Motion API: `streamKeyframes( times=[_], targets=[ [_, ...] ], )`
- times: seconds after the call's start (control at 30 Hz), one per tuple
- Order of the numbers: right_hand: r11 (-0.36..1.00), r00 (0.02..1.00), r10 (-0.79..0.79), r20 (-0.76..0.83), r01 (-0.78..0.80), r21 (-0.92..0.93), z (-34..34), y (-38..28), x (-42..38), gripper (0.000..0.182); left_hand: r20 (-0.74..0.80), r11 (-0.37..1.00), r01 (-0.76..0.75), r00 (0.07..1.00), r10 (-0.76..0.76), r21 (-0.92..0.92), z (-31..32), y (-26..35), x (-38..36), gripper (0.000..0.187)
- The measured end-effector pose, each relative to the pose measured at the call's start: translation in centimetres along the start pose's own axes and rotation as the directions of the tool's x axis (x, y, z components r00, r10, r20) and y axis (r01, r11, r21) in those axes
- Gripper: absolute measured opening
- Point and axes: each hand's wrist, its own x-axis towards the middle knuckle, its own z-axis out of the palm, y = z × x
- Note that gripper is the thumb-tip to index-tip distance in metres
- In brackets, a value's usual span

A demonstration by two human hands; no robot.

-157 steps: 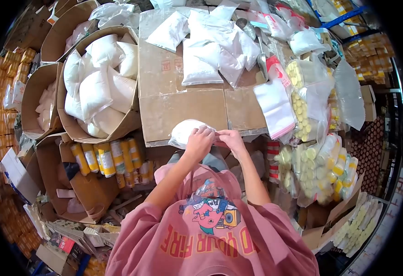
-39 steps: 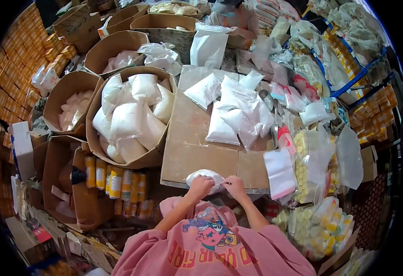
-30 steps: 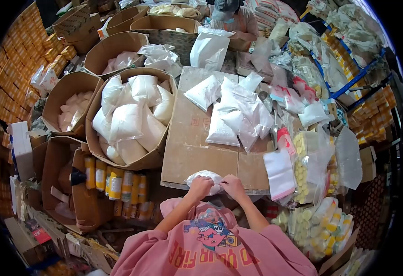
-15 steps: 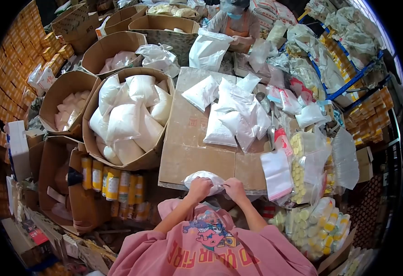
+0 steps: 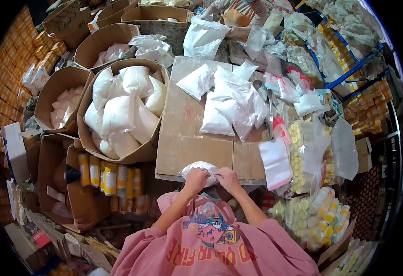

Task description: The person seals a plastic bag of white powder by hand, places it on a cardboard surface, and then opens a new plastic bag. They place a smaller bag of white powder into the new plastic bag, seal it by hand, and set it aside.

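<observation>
A small clear plastic bag of white powder (image 5: 198,166) lies at the front edge of the cardboard-covered table (image 5: 192,142). My left hand (image 5: 197,180) is closed on the near side of the bag. Close beside it, my right hand (image 5: 228,179) pinches the bag's near right edge. The fingertips of both hands almost meet there. Farther back on the cardboard rests a pile of similar filled bags (image 5: 231,103), with a metal scoop (image 5: 269,124) along its right side.
A carton of large white bags (image 5: 118,112) stands to the left. At the right are flat empty bags (image 5: 275,163) and packs of yellow-capped items (image 5: 298,156). Across the table, a co-worker's hand (image 5: 239,33) is beside a large white bag (image 5: 204,39). Yellow cylinders (image 5: 110,179) stand at lower left.
My right hand has moved left along the bag's edge, closer to my left hand. The whole view has shifted slightly, and the co-worker leans farther out of the top of the picture.
</observation>
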Motion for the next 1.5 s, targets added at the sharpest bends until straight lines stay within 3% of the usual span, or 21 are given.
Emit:
streamKeyframes(
  times=[0.3,0.4,0.5,0.57,0.7,0.97,1.3,1.5],
  targets=[
    [0.999,1.0,0.023,-0.003,-0.023,0.044,0.4,-1.2,0.3,0.009,0.032,1.0,0.017,0.999,-0.017,-0.017,0.2,0.4,-0.1,0.014],
    [0.999,1.0,0.028,0.005,-0.028,0.037,0.9,-1.2,0.6,0.011,-0.045,0.999,-0.03,0.999,0.029,-0.019,-0.3,0.4,0.0,0.012],
    [0.999,0.999,0.031,0.023,-0.031,0.012,1.5,-0.5,0.8,0.013,-0.056,1.0,0.0,0.998,0.0,-0.005,-0.3,0.4,-0.3,0.012],
    [0.998,0.999,0.034,0.011,-0.035,0.045,1.4,-0.2,0.6,0.013,-0.043,0.998,-0.059,0.997,0.061,0.036,0.1,-0.2,-0.4,0.011],
    [0.992,0.994,0.095,0.046,-0.091,-0.082,0.5,0.2,-0.3,0.012,0.019,0.988,-0.087,0.996,0.086,0.129,0.2,-0.2,-0.5,0.011],
    [0.977,0.995,0.058,0.076,-0.041,-0.208,0.0,2.9,-1.5,0.011,-0.045,0.997,-0.063,0.997,0.065,0.053,0.0,0.1,-0.9,0.015],
    [0.987,0.998,0.058,-0.018,-0.06,-0.147,-0.6,2.8,-1.9,0.009,-0.123,0.999,0.018,0.992,-0.023,-0.038,-0.6,-0.5,-1.4,0.011],
    [0.982,0.992,0.057,0.113,-0.035,-0.184,1.4,1.0,-0.6,0.014,-0.115,0.999,0.025,0.993,-0.03,-0.043,-0.8,-0.6,-1.9,0.011]
  ],
)
